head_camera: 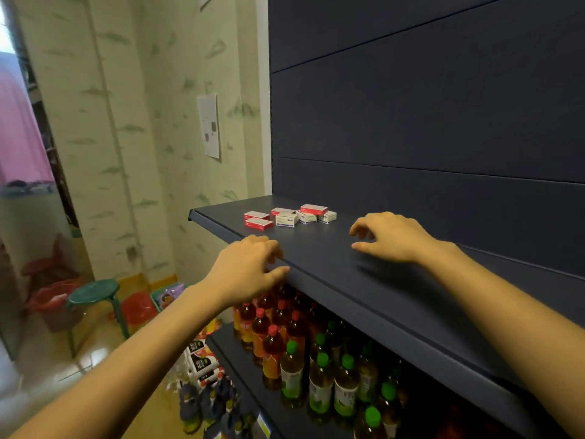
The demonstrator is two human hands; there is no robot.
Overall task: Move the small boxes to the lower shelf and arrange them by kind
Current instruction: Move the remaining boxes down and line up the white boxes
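Observation:
Several small boxes lie in a loose cluster at the far left of a dark blue shelf (364,267). Some are red and white (257,215), others white with blue print (286,219), and one red box (314,209) rests on top of white ones. My left hand (245,269) hovers at the shelf's front edge, fingers curled and apart, holding nothing. Over the shelf to the right of the boxes, my right hand (391,237) has its fingers spread and is empty. Both hands are short of the boxes.
The shelf below (240,375) holds several bottles, red-capped (272,346) at the left and green-capped (321,384) at the right. A green stool (95,293), a red basket (52,299) and bagged goods stand on the floor at the left. A dark back panel rises behind the shelf.

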